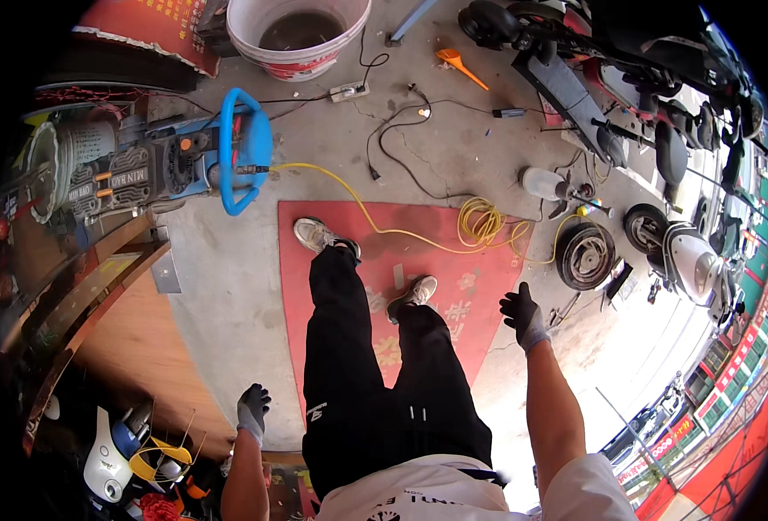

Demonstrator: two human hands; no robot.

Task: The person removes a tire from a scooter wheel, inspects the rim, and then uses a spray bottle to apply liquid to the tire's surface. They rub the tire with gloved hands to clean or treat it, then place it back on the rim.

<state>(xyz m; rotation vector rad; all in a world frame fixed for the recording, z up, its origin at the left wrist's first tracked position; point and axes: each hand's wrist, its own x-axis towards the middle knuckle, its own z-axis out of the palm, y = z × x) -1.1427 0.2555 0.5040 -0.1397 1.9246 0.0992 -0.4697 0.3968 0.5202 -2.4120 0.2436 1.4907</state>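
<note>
The right hand (525,319), fingers parted, and the left hand (252,410), fingers loosely bent, hang well apart, neither visibly holding anything. The black-tyred wheel (585,258) lies on the concrete floor (219,295) ahead and rightward, nearer the right hand.

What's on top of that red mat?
Two shoes rest on the red mat, and a yellow hose crosses its far part, coiled near the far right corner. Black trousers hide some of its middle, so anything there can't be seen.
</note>
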